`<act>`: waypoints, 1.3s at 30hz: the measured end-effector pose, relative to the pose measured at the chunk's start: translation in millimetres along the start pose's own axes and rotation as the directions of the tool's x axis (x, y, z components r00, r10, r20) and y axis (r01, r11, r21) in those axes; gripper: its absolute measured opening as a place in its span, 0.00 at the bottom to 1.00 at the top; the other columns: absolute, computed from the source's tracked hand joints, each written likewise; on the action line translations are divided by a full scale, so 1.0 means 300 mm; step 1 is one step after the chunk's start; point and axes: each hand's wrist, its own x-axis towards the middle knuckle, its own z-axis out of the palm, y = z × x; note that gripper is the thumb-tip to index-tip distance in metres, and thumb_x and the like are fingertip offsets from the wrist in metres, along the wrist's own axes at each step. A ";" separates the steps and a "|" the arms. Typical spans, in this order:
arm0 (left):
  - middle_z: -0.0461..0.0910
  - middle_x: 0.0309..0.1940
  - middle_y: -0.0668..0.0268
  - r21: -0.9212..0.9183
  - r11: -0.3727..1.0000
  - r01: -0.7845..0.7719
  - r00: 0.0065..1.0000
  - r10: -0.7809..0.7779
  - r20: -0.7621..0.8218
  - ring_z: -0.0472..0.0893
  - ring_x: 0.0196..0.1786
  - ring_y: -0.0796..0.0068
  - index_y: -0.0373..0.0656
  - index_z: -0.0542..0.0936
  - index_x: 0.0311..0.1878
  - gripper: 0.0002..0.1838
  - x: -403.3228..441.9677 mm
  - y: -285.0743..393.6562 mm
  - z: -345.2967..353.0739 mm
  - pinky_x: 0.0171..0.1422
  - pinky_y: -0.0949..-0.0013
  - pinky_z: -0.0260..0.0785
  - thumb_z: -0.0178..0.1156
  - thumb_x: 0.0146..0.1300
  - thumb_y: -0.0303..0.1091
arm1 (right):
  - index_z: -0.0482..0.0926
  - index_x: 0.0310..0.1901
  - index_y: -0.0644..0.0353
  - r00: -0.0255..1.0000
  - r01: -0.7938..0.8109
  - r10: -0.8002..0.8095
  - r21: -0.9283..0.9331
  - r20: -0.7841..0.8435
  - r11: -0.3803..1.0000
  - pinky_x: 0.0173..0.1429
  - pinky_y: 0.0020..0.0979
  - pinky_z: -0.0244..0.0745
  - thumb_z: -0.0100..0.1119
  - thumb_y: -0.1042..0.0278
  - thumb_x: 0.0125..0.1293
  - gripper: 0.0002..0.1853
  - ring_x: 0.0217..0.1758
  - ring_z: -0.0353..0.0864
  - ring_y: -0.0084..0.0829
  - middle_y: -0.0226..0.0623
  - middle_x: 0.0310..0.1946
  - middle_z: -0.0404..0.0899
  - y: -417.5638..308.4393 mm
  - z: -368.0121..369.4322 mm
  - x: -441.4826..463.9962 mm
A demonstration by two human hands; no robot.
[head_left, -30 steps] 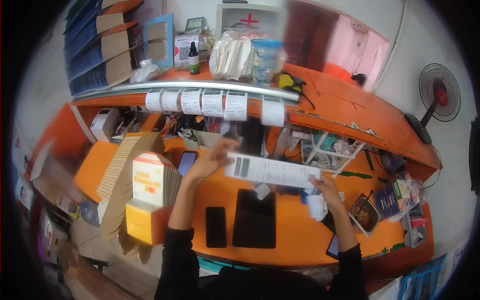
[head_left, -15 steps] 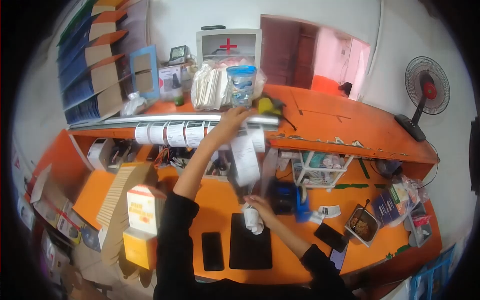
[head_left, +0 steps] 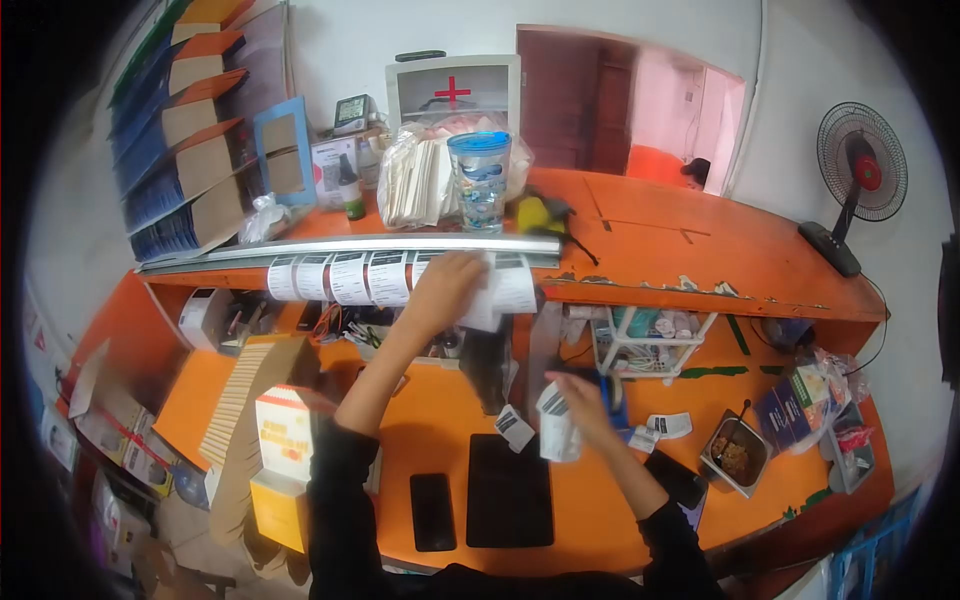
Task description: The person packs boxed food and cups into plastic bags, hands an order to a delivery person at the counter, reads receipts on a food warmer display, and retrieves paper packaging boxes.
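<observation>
My left hand is closed at the front of the metal rail, its fingers on a printed paper slip that hangs there. More printed slips hang in a row from the rail to the left. My right hand grips a curled strip of printed paper above the orange desk. Just left of that strip is a small printed slip, near the top of a black flat device. Whether this slip is joined to the strip, I cannot tell.
A black phone lies left of the flat device. To the right are a second dark phone, loose slips and a metal food container. A clear cup with blue lid stands on the shelf above my left hand.
My right hand has moved right and slightly up with the curled strip. The long paper hanging below my left hand looks shorter, and that hand sits a little lower.
</observation>
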 end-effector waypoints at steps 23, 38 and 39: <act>0.69 0.39 0.59 0.078 0.984 0.162 0.980 -0.152 -0.126 0.67 0.44 0.61 0.41 0.69 0.45 0.15 0.001 0.050 -0.006 0.50 0.62 0.55 0.51 0.55 0.36 | 0.76 0.43 0.57 0.852 0.497 -0.515 -0.454 0.095 0.739 0.31 0.21 0.65 0.52 0.77 0.54 0.14 0.26 0.70 0.20 0.36 0.26 0.75 -0.441 0.011 0.265; 0.75 0.33 0.60 -0.582 0.413 0.700 0.711 -0.470 0.522 0.75 0.36 0.73 0.39 0.63 0.49 0.22 -0.066 0.235 0.049 0.38 0.71 0.67 0.56 0.53 0.36 | 0.77 0.41 0.56 0.908 0.386 -0.401 -0.621 0.124 0.682 0.31 0.27 0.68 0.59 0.68 0.48 0.15 0.27 0.72 0.26 0.40 0.24 0.74 -0.459 0.003 0.342; 0.75 0.33 0.60 -0.580 0.411 0.703 0.708 -0.477 0.520 0.75 0.36 0.73 0.39 0.63 0.49 0.22 -0.103 0.223 0.085 0.38 0.71 0.67 0.56 0.53 0.36 | 0.78 0.39 0.56 0.850 0.439 -0.500 -0.748 0.166 0.498 0.33 0.30 0.69 0.59 0.64 0.48 0.14 0.29 0.73 0.31 0.43 0.26 0.73 -0.471 0.019 0.324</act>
